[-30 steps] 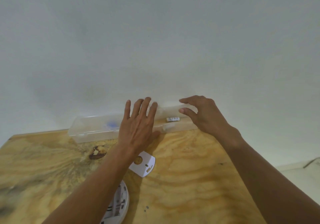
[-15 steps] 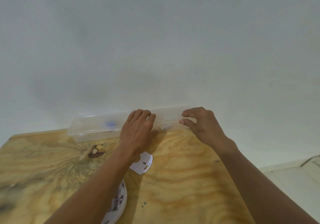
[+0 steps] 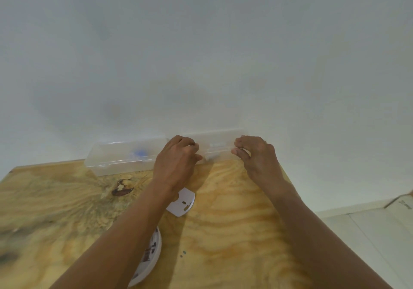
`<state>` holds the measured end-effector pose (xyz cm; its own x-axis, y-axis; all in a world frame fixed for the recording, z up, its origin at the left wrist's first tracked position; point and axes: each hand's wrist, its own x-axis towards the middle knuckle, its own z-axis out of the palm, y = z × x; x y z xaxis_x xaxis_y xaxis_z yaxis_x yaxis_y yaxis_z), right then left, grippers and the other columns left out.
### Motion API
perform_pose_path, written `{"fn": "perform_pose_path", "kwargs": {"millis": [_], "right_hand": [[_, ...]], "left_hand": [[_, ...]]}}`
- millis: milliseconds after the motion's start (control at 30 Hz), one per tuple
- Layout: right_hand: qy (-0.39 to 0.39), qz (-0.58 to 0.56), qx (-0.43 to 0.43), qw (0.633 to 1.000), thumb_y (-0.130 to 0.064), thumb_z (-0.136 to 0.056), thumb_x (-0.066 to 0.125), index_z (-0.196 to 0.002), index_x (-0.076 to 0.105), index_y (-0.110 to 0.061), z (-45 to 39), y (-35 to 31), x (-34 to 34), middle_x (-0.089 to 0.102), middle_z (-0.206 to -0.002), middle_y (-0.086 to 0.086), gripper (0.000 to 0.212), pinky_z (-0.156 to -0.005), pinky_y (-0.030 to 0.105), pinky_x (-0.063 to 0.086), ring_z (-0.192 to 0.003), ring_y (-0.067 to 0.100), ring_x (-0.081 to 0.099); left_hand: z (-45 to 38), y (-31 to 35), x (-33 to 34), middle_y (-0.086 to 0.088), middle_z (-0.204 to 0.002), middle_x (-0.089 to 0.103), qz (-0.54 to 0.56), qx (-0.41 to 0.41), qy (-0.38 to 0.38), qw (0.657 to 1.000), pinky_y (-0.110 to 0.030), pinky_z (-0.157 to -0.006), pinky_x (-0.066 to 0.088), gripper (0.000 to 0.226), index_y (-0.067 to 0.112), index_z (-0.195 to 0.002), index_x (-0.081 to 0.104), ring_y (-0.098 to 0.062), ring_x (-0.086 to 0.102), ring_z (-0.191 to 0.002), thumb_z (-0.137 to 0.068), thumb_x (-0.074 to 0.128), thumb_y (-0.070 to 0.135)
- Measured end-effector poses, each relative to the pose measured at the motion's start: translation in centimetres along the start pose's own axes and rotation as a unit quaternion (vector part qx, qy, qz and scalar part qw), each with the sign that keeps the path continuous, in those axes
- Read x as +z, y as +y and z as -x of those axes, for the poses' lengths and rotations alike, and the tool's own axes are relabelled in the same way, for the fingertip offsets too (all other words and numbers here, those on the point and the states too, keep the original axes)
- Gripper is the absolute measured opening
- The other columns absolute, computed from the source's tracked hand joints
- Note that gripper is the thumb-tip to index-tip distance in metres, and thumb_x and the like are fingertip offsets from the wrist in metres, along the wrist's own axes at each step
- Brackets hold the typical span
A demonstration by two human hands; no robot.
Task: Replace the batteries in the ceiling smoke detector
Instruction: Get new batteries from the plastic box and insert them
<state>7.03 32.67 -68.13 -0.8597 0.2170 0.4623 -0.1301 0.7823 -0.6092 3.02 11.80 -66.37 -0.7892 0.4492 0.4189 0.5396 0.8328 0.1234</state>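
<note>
Head cam: left hand (image 3: 176, 161) & right hand (image 3: 257, 156) fingers pinch clear box (image 3: 125, 156) front edge (against wall); plywood table (image 3: 234, 232) bare right.

1. The smoke detector (image 3: 148, 257) is mostly hidden under the left forearm; only part of its rim and a few dark markings show, unreadable.
2. The white cover plate (image 3: 182, 202) is partly covered by the left wrist.
3. The clear plastic box (image 3: 120, 155) has its middle hidden behind the left hand (image 3: 175, 162); a blue thing inside is a blur.
4. The curled fingertips of the right hand (image 3: 257, 156) are tucked out of sight at the box's front edge, so their grip cannot be told.
5. Both forearms are cut off by the bottom edge.
</note>
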Motion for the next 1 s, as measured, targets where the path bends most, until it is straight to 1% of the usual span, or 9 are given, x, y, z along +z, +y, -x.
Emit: {"fn": "perform_pose_path", "kwargs": {"millis": [133,233,433,533,600,667,767,900,1000], "right_hand": [[-0.049,0.064,0.026,0.996,-0.019,-0.095,0.063,-0.121,0.067,-0.009,0.3,-1.3,-0.2,0.064,-0.131,0.006,0.028,-0.099,0.026,0.036,-0.127,0.022,0.052],[-0.048,0.067,0.018,0.996,-0.017,-0.096,0.061,-0.131,0.061,-0.012,1.1,-3.6,0.1,0.055,-0.141,0.005,0.036,-0.104,0.023,0.031,-0.133,0.020,0.046],[-0.071,-0.108,0.085,0.988,-0.018,-0.090,0.067,-0.108,0.072,-0.017,2.9,-11.6,3.2,0.071,-0.101,-0.004,0.018,-0.069,-0.001,0.040,-0.080,0.004,0.063],[-0.123,-0.227,0.188,0.948,-0.018,-0.088,0.069,-0.079,0.074,-0.019,2.9,-14.8,5.7,0.073,-0.076,-0.006,0.010,-0.075,0.026,0.060,-0.068,0.009,0.071],[-0.161,-0.302,0.287,0.895,-0.018,-0.088,0.071,-0.076,0.073,-0.009,2.3,-16.4,7.3,0.074,-0.069,0.005,0.015,-0.073,0.036,0.062,-0.058,0.016,0.070],[-0.182,-0.350,0.371,0.841,-0.018,-0.090,0.070,-0.082,0.070,0.001,1.7,-17.6,8.3,0.072,-0.067,0.013,0.021,-0.070,0.034,0.056,-0.052,0.019,0.063],[-0.174,-0.404,0.440,0.783,-0.020,-0.095,0.065,-0.081,0.063,-0.001,1.1,-18.9,9.9,0.068,-0.067,0.014,0.023,-0.067,0.028,0.051,-0.050,0.016,0.058],[-0.149,-0.397,0.460,0.780,-0.027,-0.101,0.054,-0.084,0.064,0.005,1.3,-19.4,11.7,0.061,-0.057,0.010,0.038,-0.038,0.019,0.042,-0.032,0.009,0.048],[-0.122,-0.436,0.468,0.759,-0.021,-0.100,0.056,-0.089,0.063,0.005,1.2,-19.3,12.2,0.063,-0.062,0.013,0.029,-0.035,0.017,0.044,-0.033,0.010,0.050]], "left_hand": [[-0.1,0.3,-0.7,-0.004,-0.136,0.062,0.036,-0.027,-0.035,0.998,-0.034,-0.101,0.043,0.036,0.010,-0.126,0.067,-0.022,0.048,-0.131,-0.099,0.059,0.032],[0.4,-0.3,-1.8,-0.004,-0.152,0.047,0.050,-0.029,-0.074,0.996,-0.036,-0.113,0.034,0.057,0.015,-0.147,0.045,-0.023,0.038,-0.142,-0.098,0.058,0.040],[3.6,-5.1,-5.0,-0.006,-0.153,0.046,0.036,-0.064,-0.033,0.997,-0.039,-0.115,0.033,0.062,0.016,-0.149,0.043,-0.027,0.040,-0.141,-0.092,0.064,0.026],[5.3,-8.7,-6.4,-0.007,-0.151,0.048,0.008,-0.100,-0.029,0.995,-0.040,-0.116,0.032,0.068,0.015,-0.148,0.045,-0.028,0.042,-0.140,-0.086,0.069,0.029],[6.3,-11.1,-7.0,-0.008,-0.151,0.049,-0.017,-0.119,-0.036,0.992,-0.041,-0.116,0.031,0.073,0.014,-0.148,0.045,-0.029,0.042,-0.140,-0.084,0.074,0.033],[7.1,-13.3,-7.4,-0.009,-0.150,0.050,-0.037,-0.135,-0.050,0.989,-0.042,-0.115,0.032,0.076,0.014,-0.147,0.046,-0.031,0.043,-0.139,-0.082,0.077,0.036],[7.7,-16.0,-7.3,-0.010,-0.145,0.055,-0.038,-0.141,-0.061,0.987,-0.043,-0.112,0.037,0.069,0.013,-0.142,0.052,-0.032,0.047,-0.134,-0.081,0.079,0.034],[7.9,-17.5,-6.4,-0.009,-0.139,0.059,-0.017,-0.130,-0.041,0.990,-0.043,-0.106,0.041,0.059,0.013,-0.137,0.058,-0.032,0.051,-0.129,-0.084,0.077,0.030],[7.8,-18.1,-5.7,-0.008,-0.135,0.062,-0.008,-0.130,-0.019,0.991,-0.043,-0.103,0.044,0.057,0.011,-0.133,0.062,-0.032,0.053,-0.126,-0.082,0.079,0.030]]}}
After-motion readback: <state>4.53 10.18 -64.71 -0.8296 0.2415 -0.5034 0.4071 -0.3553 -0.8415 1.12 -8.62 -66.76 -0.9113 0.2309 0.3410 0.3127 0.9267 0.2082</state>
